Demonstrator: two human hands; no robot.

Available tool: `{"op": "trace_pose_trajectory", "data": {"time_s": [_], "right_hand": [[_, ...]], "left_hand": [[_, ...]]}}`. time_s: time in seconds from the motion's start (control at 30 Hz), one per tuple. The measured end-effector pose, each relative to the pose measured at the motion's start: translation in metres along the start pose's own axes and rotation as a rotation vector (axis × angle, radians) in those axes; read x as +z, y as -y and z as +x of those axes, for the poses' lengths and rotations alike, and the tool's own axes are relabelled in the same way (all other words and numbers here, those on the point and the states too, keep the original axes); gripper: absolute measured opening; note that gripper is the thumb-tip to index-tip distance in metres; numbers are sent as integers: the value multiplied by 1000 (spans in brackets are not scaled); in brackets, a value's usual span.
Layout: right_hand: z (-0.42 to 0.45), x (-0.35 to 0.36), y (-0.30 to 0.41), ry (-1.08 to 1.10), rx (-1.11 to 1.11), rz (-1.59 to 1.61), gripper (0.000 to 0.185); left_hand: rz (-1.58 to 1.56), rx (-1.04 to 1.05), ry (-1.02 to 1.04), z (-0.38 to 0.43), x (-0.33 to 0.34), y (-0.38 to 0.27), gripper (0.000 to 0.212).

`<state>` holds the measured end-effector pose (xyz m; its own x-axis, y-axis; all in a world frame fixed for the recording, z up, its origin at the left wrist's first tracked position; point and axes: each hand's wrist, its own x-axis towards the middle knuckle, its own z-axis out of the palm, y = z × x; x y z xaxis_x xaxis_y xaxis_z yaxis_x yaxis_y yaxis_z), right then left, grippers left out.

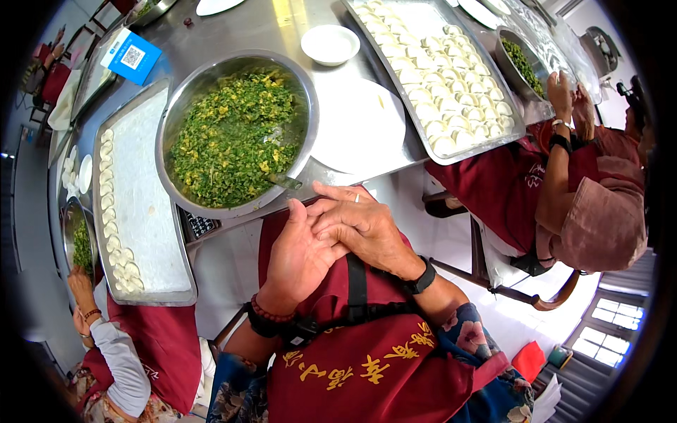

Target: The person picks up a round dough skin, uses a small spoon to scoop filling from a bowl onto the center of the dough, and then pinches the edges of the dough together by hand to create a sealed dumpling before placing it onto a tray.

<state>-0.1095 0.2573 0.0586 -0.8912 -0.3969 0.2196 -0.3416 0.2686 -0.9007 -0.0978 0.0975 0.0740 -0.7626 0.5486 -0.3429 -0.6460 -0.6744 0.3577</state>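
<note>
Just in front of the table edge, over my maroon apron, my hands meet. My left hand has its bare palm turned up and the thumb standing apart. Across its fingers lies my right hand, fingers and thumb bent against them; whether anything small sits between the hands is hidden. A pale band shows on one finger of the right hand. Beyond my hands stands a wide steel bowl of chopped green and yellow filling. A flat handle sticks out of the filling towards me.
Left of the bowl, a metal tray carries a row of dumplings. To the right are a white round board, a white bowl and a tray full of dumplings. Co-workers' hands flank me. A chair stands right.
</note>
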Motion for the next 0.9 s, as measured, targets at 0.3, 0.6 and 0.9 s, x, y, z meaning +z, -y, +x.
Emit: {"op": "trace_pose_trajectory", "data": {"time_s": [0.3, 0.6, 0.9], "right_hand": [[1, -10, 15, -32, 77, 28, 19], [1, -5, 12, -16, 120, 83, 16], [-2, -6, 9, -146, 76, 111, 10]], "left_hand": [[-76, 47, 72, 8, -8, 7, 65], [-7, 43, 85, 3, -14, 10, 77], [-59, 95, 34, 3, -2, 12, 77]]}}
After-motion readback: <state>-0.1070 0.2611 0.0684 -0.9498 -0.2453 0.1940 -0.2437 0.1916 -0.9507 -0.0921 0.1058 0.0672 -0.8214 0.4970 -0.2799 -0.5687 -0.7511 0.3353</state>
